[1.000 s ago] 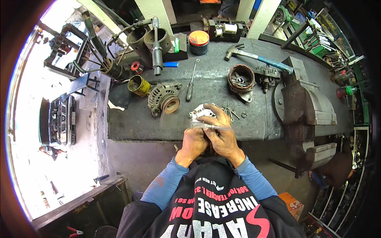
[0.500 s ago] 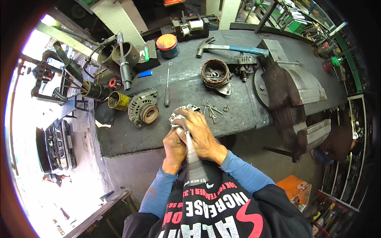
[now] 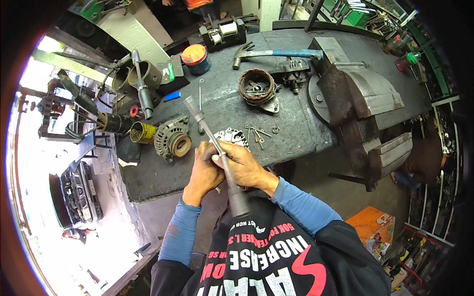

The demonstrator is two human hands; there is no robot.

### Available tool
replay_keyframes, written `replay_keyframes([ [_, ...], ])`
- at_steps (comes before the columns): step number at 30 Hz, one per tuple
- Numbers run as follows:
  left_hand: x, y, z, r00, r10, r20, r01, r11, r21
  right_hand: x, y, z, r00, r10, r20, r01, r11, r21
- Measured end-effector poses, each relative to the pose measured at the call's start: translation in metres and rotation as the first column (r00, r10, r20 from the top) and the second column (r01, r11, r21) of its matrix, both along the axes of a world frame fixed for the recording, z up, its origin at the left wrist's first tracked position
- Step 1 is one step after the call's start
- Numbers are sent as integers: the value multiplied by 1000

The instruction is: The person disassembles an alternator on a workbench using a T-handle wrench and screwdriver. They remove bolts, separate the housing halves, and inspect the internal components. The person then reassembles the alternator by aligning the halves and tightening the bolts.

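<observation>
A long grey double-ended socket wrench [image 3: 234,190] slants across my hands, one end over the bench and the wider end near my shirt. My left hand [image 3: 205,167] is closed around its middle. Beside it, my right hand [image 3: 242,165] grips the same shaft, the thumb along it. Just beyond the fingers, a silver alternator housing part [image 3: 234,136] lies on the bench, partly hidden by my right hand. Several loose bolts [image 3: 256,135] and a nut [image 3: 275,129] lie to its right. An alternator half with a pulley [image 3: 174,140] sits to the left.
A wound stator [image 3: 257,87], a rotor [image 3: 295,74] and a blue-handled hammer [image 3: 281,53] lie farther back. The big bench vise [image 3: 355,103] stands right. A thin wrench [image 3: 201,98], yellow can [image 3: 142,132] and orange-lidded tub [image 3: 196,59] are on the left side of the bench [image 3: 163,187].
The socket wrench has swung from pointing at my chest to slanting across my hands, its far end now over the bench. My hands have shifted off the housing part, exposing more of it.
</observation>
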State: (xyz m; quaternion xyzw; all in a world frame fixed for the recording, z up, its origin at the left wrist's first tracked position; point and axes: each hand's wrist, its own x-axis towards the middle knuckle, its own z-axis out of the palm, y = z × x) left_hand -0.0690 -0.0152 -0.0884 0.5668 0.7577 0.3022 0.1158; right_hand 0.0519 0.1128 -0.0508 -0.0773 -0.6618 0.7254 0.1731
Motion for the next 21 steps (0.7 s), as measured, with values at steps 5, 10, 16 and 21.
replay_keyframes([
  [5, 0, 10, 23, 993, -67, -94, 65, 998, -25, 20, 23, 21, 994, -84, 69, 104, 923, -370],
  [10, -2, 10, 24, 959, -192, -208, 188, 981, -40, 62, 61, 33, 927, -364, 92, 375, 882, -285],
  [16, -9, 14, 24, 972, -184, -145, 181, 983, -36, 103, 66, 14, 883, -448, 139, 469, 846, -253],
  [21, -13, 17, 30, 928, -303, -215, 282, 951, -126, 119, 55, -1, 837, -501, 221, 546, 795, -265],
])
